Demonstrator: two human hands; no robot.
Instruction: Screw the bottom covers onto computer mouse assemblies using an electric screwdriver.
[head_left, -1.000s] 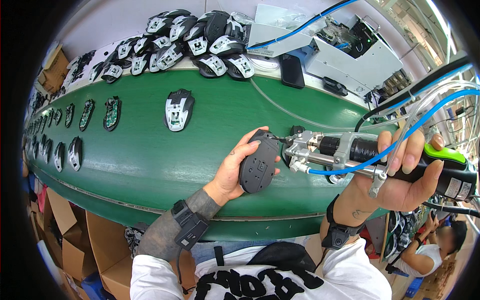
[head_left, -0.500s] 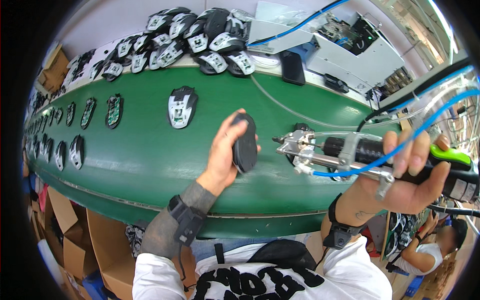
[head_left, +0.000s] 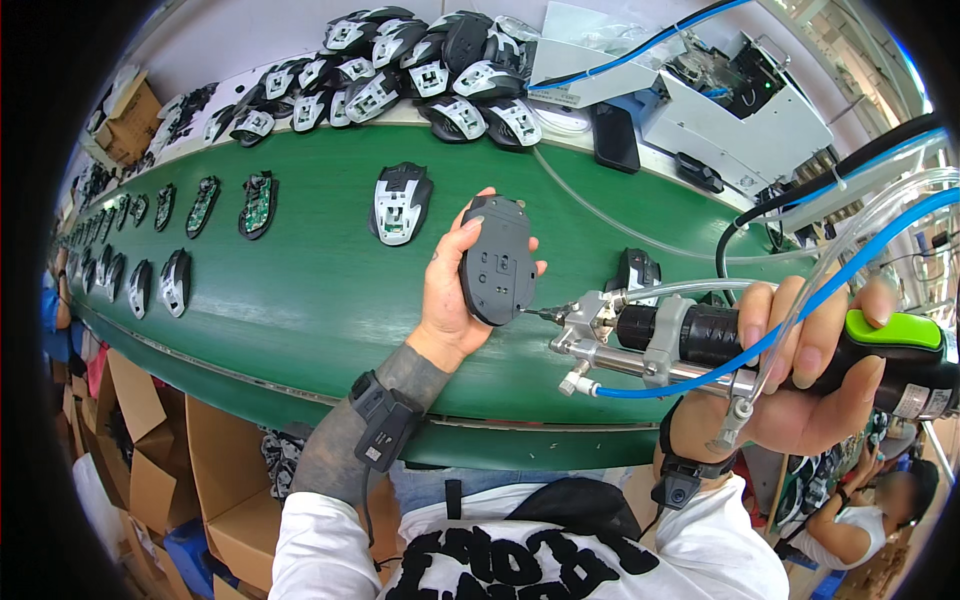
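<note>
In my left hand [head_left: 452,290] a computer mouse [head_left: 500,262] is gripped with its dark underside turned toward me, screw holes showing. My right hand [head_left: 810,345] is wrapped round an electric screwdriver [head_left: 690,335] with a black body, a green lever and a metal feeder head fed by a blue air hose [head_left: 760,345]. The tip of its bit is at the lower right edge of the mouse; whether it touches, I cannot tell. Beyond the tool's head another mouse [head_left: 637,270] lies partly hidden on the green belt [head_left: 330,330].
A silver-and-black mouse shell [head_left: 400,205] sits on the belt ahead. To the left run rows of circuit-board halves [head_left: 258,205] and top shells [head_left: 175,283]. Stacked mice [head_left: 460,80], a phone [head_left: 614,138] and a white screw feeder [head_left: 735,110] line the far side. Another person [head_left: 850,525] sits at lower right.
The mouse in my left hand has been turned so its underside faces up more. The screwdriver's bit has come to the mouse's edge. My view has shifted slightly.
</note>
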